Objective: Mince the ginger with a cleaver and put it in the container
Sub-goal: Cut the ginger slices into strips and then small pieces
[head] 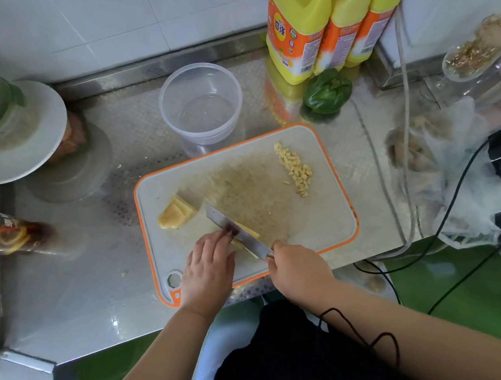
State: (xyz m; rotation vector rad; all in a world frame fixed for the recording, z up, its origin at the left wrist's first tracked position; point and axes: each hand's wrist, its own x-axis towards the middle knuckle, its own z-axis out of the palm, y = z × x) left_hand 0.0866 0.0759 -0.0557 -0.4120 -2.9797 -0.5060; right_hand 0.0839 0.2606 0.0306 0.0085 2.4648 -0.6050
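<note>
1. A person stands at a stainless-steel counter (90, 298) with a textured top, set against a white tiled wall (106, 19); a green floor (471, 283) shows below the counter's edge.
2. The right hand (300, 270) is wrapped around the handle of a cleaver (232, 231), whose blade rests across ginger strips (247, 232) near the front of a grey cutting board (312, 222) with an orange rim.
3. The left hand (207, 271) steadies the strips, fingertips curled down against them just beside the blade.
4. A chunk of peeled ginger (176, 213) lies on the board's left side; a row of diced ginger (294, 168) sits near its far right corner.
5. The clear plastic container (201, 106) stands just behind the board, with nothing visible inside.
6. Three yellow bottles (333, 11) with orange labels line the wall at right, a green pepper (327, 90) in front of them.
7. White plates (9, 154) sit on jars at left; black cables (473, 208) and a crumpled plastic bag (454, 172) lie at right.
</note>
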